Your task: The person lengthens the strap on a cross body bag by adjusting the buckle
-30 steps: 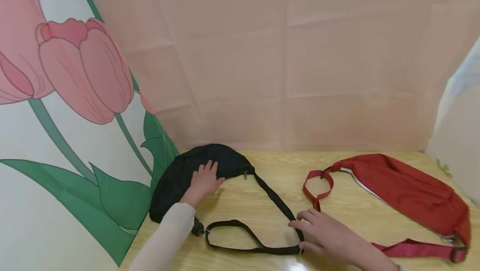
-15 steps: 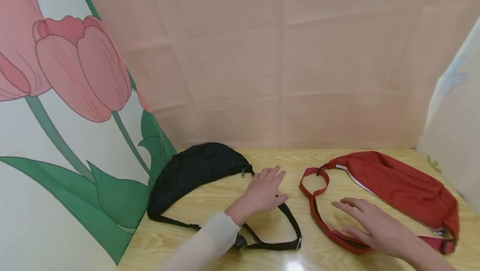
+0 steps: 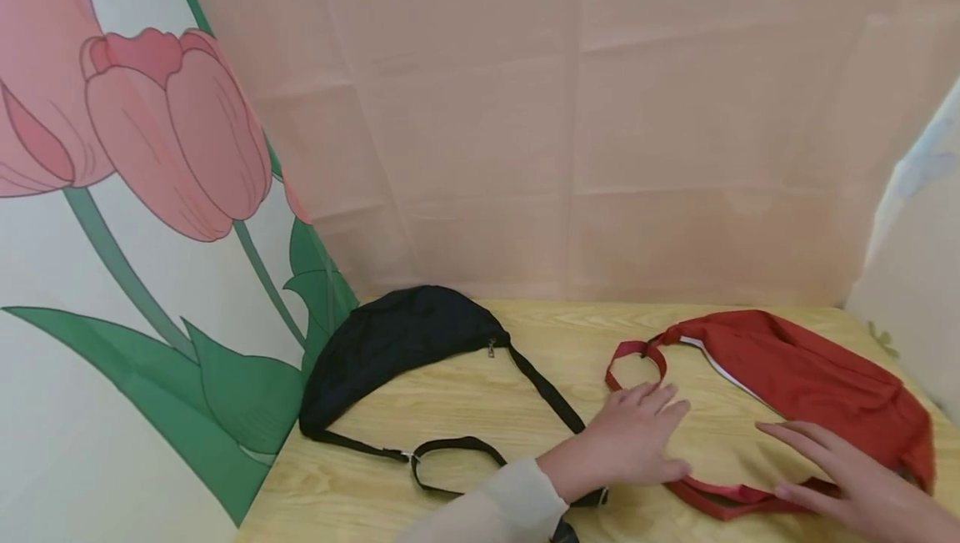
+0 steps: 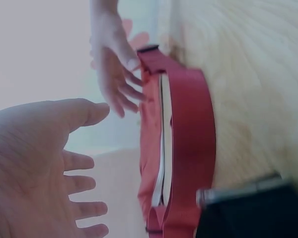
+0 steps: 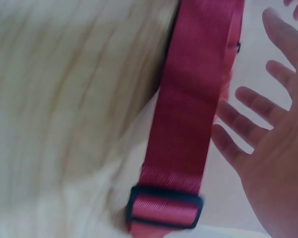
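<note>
On the table's right lies a red waist bag (image 3: 810, 368), its red strap (image 3: 720, 500) looping toward the front. My left hand (image 3: 626, 439), fingers spread and holding nothing, hovers over the strap's left side and overlaps the black strap's end in the head view. Beside the red bag's front end is my right hand (image 3: 847, 468), fingers loosely extended above the strap. In the right wrist view a dark buckle (image 5: 165, 207) shows on the red strap near that hand. A black waist bag (image 3: 405, 351) with a zipper pull lies at left, its black strap (image 3: 450, 443) spread in front.
The wooden tabletop (image 3: 480, 393) ends against a pinkish cloth backdrop (image 3: 480, 151). A tulip-printed panel (image 3: 172, 134) stands along the left side. Another pale panel (image 3: 915, 276) rises at the right.
My left hand has left the black bag and moved right across to the red strap. My right hand has moved from the black strap rightward to the red bag. Both bags stay in place.
</note>
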{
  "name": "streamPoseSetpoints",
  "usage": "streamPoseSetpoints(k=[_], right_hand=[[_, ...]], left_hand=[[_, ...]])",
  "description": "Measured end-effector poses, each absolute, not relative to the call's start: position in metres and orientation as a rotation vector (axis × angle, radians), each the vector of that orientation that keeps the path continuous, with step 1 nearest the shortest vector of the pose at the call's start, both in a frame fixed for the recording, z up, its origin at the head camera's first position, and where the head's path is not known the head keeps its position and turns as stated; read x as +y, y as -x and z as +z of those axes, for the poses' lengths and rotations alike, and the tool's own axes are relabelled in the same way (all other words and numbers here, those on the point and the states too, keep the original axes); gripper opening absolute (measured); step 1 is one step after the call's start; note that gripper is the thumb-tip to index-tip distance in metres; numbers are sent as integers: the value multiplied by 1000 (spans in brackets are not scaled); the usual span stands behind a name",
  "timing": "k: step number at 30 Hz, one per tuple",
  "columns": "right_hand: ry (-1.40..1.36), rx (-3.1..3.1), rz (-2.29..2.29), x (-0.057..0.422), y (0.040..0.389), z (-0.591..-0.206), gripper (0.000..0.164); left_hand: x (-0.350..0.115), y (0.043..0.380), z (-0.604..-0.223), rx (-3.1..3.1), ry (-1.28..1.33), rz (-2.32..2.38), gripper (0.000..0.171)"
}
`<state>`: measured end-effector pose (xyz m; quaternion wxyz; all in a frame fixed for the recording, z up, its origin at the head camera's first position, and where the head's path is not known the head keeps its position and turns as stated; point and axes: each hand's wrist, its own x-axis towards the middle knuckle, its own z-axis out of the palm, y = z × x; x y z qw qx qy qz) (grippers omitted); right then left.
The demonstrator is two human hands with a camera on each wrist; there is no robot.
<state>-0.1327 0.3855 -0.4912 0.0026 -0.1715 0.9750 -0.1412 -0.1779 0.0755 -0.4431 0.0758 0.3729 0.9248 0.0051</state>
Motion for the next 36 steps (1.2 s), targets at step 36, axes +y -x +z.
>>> streamPoseSetpoints(k=[36], right_hand=[[1030, 3437, -123, 503, 137, -541, 76]], left_hand=[[185, 144, -478, 2662, -993, 18, 46]])
